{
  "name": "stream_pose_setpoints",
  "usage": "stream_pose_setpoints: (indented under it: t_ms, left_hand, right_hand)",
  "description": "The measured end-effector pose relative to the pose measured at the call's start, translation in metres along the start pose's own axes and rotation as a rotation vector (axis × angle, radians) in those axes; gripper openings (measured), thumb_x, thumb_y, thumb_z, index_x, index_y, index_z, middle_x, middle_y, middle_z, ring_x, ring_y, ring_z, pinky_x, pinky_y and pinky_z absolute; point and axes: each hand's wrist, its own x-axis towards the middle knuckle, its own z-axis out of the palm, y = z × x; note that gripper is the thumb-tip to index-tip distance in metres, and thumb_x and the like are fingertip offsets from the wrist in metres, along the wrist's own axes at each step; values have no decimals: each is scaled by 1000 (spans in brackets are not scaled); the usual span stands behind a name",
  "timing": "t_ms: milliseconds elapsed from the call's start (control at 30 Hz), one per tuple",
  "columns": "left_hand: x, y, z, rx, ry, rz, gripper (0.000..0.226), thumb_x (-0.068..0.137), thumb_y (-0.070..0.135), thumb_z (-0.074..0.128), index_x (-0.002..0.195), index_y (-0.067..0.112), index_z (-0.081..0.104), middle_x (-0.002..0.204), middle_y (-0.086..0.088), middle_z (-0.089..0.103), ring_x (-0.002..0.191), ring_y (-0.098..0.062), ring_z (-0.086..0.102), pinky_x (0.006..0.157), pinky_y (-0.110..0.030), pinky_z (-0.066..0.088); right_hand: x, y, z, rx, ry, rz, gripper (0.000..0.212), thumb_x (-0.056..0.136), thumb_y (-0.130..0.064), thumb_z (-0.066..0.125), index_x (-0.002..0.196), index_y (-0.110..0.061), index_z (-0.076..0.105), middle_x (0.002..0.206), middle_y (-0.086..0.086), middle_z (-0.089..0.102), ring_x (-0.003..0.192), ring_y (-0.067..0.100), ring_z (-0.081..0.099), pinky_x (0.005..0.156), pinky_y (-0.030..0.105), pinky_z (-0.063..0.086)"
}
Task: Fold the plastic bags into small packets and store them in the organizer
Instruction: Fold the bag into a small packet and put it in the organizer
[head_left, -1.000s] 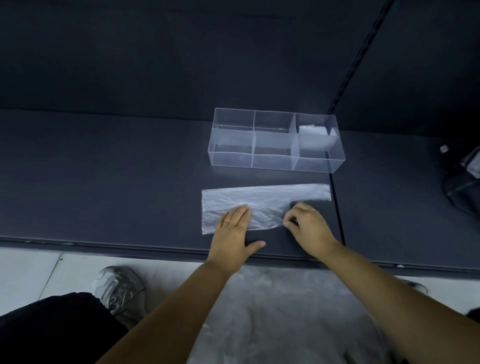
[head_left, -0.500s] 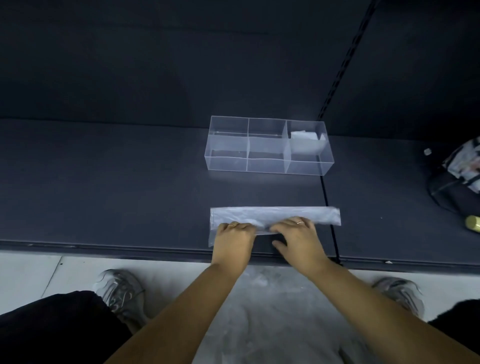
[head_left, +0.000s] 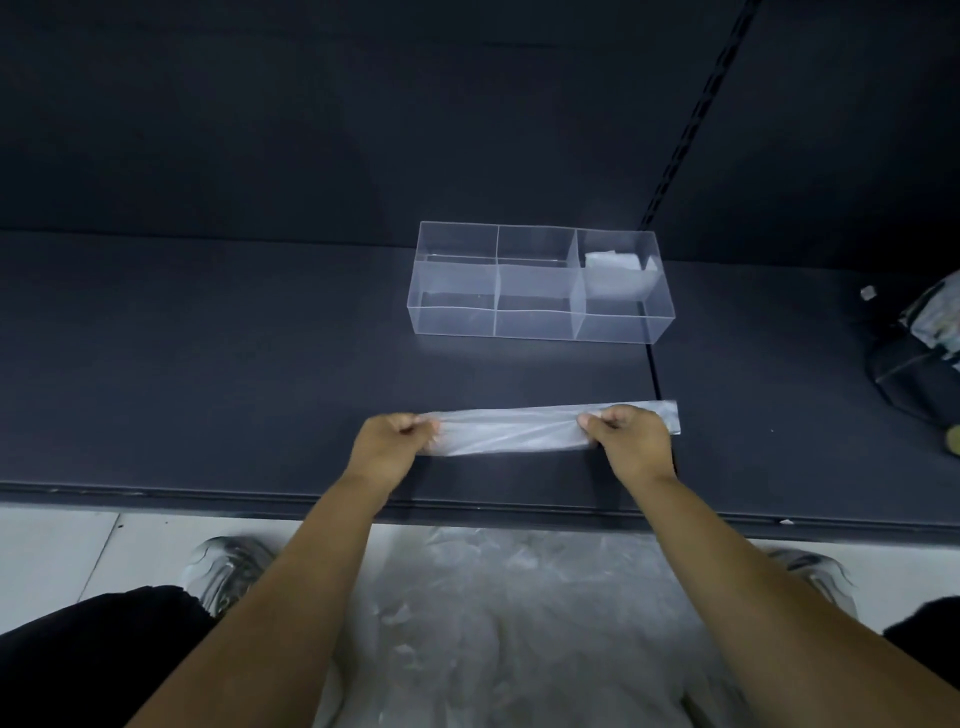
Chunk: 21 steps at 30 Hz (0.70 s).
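Surface: dark matte shelf (head_left: 208, 364) with a dark back panel; a seam (head_left: 652, 374) runs front to back under the work piece's 3 o'clock end.
Container: clear organizer (head_left: 452, 317) at 12 o'clock from the hands and well apart from them. Three columns show. Any finer division cannot be told.
Stored so far: one white packet (head_left: 613, 260) in the right column, toward the far wall.
Work piece: strip (head_left: 514, 428), a plastic bag folded into a long narrow band. It runs 9 to 3 o'clock near the shelf's front edge, and the diagonal creases between the hands suggest tension.
Left grip: left hand (head_left: 392, 441) has curled fingers and pinches the strip's 9 o'clock end.
Right grip: right hand (head_left: 631, 441) has curled fingers and pinches near the 3 o'clock end. A short tail sticks out past the knuckles.
Shelf contact: cannot tell whether the strip rests on the shelf or is lifted slightly.
Floor: pile of loose bags (head_left: 519, 623) at 6 o'clock, below the shelf edge, with a shoe (head_left: 228, 566) beside it.
Side clutter: dark bag (head_left: 914, 364) at 3 o'clock, well apart.
Step (judged): pulling the band flat before folding it end over end.
Progress (judged): early, with one packet stored and the pile still waiting.
Risk 1: the film looks slick and springy. Releasing either end would let the layers slide open and the fold would be lost.
Risk 2: an uneven pull would skew the band. Later folds would come out crooked, and the packet might be too wide for a column.
Risk 3: trapped air would puff the packet, so it might spring open in the organizer.
Risk 4: the strip sits near the front edge, so a slip would drop it onto the pile.
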Motion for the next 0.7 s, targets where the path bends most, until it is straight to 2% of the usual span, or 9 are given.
stream_pose_setpoints:
  t_ms: [100,233,333,400,433,467,533,633,700]
  left_hand:
    - [0,2,1,72,115,8,22,89,22,65,74,8,72,67,-3,68,64,-14,61,68,-21,42]
    - [-11,6,11,271,294,44,18,91,20,60,89,7,73,87,-13,70,86,-31,64,69,-27,43]
    - [-28,8,30,495,543,331,20,84,6,64,104,7,67,104,-18,61,95,-38,56,79,-42,43]
    - [-37,3,50,615,450,676,29,81,2,66,110,5,66,112,-19,61,99,-39,58,88,-45,45]
    - [-41,-2,59,676,329,761,34,86,8,64,119,4,63,125,-19,59,112,-40,56,100,-47,41]
    - [-44,-7,66,738,203,740,43,94,20,56,134,5,52,142,-16,47,131,-37,44,113,-46,27]
    - [-44,-20,70,913,50,561,68,99,51,23,153,12,11,160,-5,4,148,-26,3,119,-40,-4]
    - [-40,-36,72,1092,36,491,80,85,64,-7,148,16,-20,156,-1,-24,144,-23,-21,116,-41,-15]
    - [-38,-35,72,1113,13,475,78,83,63,-11,144,16,-27,153,-1,-29,141,-23,-28,115,-42,-18]
  right_hand:
    - [2,-1,8,-62,79,26,22,87,-31,68,81,-10,70,82,4,70,83,22,63,71,24,40]
    - [4,-6,16,-207,145,32,27,89,-36,64,95,-12,73,81,5,69,75,21,60,65,24,38]
    - [5,-8,20,-253,158,38,25,89,-36,64,86,-13,73,69,4,65,67,21,58,61,24,38]
    - [6,-8,21,-276,164,31,24,88,-36,64,86,-14,74,76,6,70,69,22,59,63,26,44]
    - [5,-9,20,-294,162,27,23,89,-35,63,85,-14,74,77,7,70,72,24,62,64,27,46]
    - [4,-10,20,-311,158,23,23,89,-35,63,85,-14,73,77,8,70,75,27,64,66,29,48]
    - [0,-14,19,-353,168,9,21,89,-33,63,91,-14,72,84,8,72,83,29,66,73,32,50]
    - [-14,-20,25,-497,339,-262,26,86,-21,67,110,-11,66,109,11,64,104,31,58,90,41,44]
    - [-30,-26,40,-394,237,-556,33,90,-13,59,122,-8,60,126,13,56,119,30,50,104,41,38]
